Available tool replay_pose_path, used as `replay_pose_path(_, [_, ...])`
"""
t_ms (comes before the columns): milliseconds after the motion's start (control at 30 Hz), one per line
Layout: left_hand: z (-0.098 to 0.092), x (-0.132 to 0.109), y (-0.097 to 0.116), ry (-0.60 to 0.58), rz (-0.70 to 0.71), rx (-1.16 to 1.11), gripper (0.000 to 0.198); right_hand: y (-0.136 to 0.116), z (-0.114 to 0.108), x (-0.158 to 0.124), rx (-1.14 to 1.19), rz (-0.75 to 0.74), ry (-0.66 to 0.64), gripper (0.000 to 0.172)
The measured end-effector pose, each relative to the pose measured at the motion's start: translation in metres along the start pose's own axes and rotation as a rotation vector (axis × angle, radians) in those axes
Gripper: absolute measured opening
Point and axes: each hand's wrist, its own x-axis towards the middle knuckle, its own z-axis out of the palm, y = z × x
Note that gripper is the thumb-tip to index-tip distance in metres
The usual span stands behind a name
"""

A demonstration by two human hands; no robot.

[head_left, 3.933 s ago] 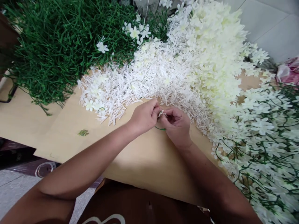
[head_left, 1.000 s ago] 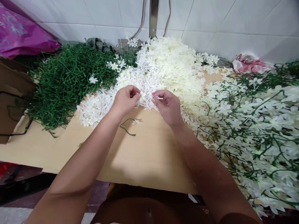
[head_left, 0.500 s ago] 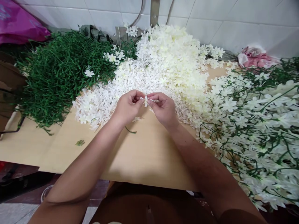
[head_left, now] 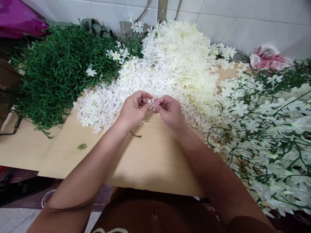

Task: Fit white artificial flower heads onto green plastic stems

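Between my fingertips is a small white artificial flower point(head_left: 151, 102), partly hidden by the fingers. My left hand point(head_left: 136, 108) pinches it from the left, thumb and forefinger together. My right hand point(head_left: 169, 111) pinches at it from the other side, close against the left fingertips. Just behind both hands spreads a heap of white thread-like flower pieces point(head_left: 145, 79), and beyond it rises a pile of cream petals point(head_left: 184, 48). A short green stem point(head_left: 136, 135) lies on the cardboard point(head_left: 150, 161) below my hands.
On the left is a large heap of green stems point(head_left: 58, 71), with a few white blossoms on it. White flowers on green stems point(head_left: 262, 139) cover the right side. A pink bag point(head_left: 19, 19), a red-and-white plastic bag point(head_left: 267, 58) and a tiled wall point(head_left: 223, 26) stand behind.
My fingertips have come closer together around the white flower, which is now more covered. The view has shifted slightly; the heaps look unchanged.
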Motion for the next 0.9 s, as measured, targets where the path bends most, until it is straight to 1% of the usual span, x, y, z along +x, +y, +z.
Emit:
replay_pose_path(100, [-0.006,-0.007,0.001,-0.012,0.026,0.038,0.019,-0.003,-0.002,0.001,0.031,0.036,-0.035,0.036])
replay_pose_path(167, [-0.019,-0.020,0.002,-0.008,0.109,0.158,0.021,-0.004,-0.003,0.002,0.014,0.030,-0.023,0.032])
replay_pose_path(200, [-0.027,-0.029,0.002,-0.009,0.174,0.258,0.021,-0.005,-0.004,0.003,0.007,0.031,-0.012,0.030])
replay_pose_path(233, [-0.036,-0.039,0.002,-0.047,0.237,0.390,0.019,-0.005,-0.005,0.004,0.007,0.039,-0.003,0.029])
replay_pose_path(300, [-0.051,-0.059,-0.001,-0.214,0.321,0.616,0.018,-0.004,-0.007,0.005,0.041,0.076,-0.013,0.028])
replay_pose_path(333, [-0.056,-0.067,-0.003,-0.269,0.339,0.689,0.021,-0.003,-0.008,0.005,0.078,0.099,-0.029,0.030])
replay_pose_path(367, [-0.059,-0.074,-0.007,-0.311,0.341,0.764,0.024,-0.002,-0.008,0.005,0.128,0.126,-0.052,0.032])
replay_pose_path(433, [-0.056,-0.081,-0.015,-0.356,0.343,0.878,0.025,-0.001,-0.008,0.004,0.252,0.184,-0.085,0.036])
replay_pose_path(533, [-0.044,-0.078,-0.026,-0.334,0.356,0.978,0.018,-0.002,-0.008,0.001,0.398,0.273,-0.096,0.039])
replay_pose_path(600, [-0.038,-0.072,-0.028,-0.301,0.372,0.982,0.019,-0.004,-0.008,-0.001,0.429,0.312,-0.107,0.043])
replay_pose_path(700, [-0.042,-0.065,-0.023,-0.250,0.359,0.862,0.019,-0.006,-0.008,-0.002,0.438,0.337,-0.117,0.041])
replay_pose_path(767, [-0.049,-0.061,-0.015,-0.150,0.320,0.696,0.015,-0.008,-0.007,-0.003,0.440,0.334,-0.119,0.038])
replay_pose_path(833, [-0.054,-0.055,-0.006,-0.007,0.258,0.487,0.014,-0.011,-0.006,-0.003,0.431,0.321,-0.132,0.037])
replay_pose_path(900, [-0.054,-0.046,0.000,0.087,0.184,0.277,0.016,-0.016,-0.004,-0.004,0.407,0.290,-0.136,0.037])
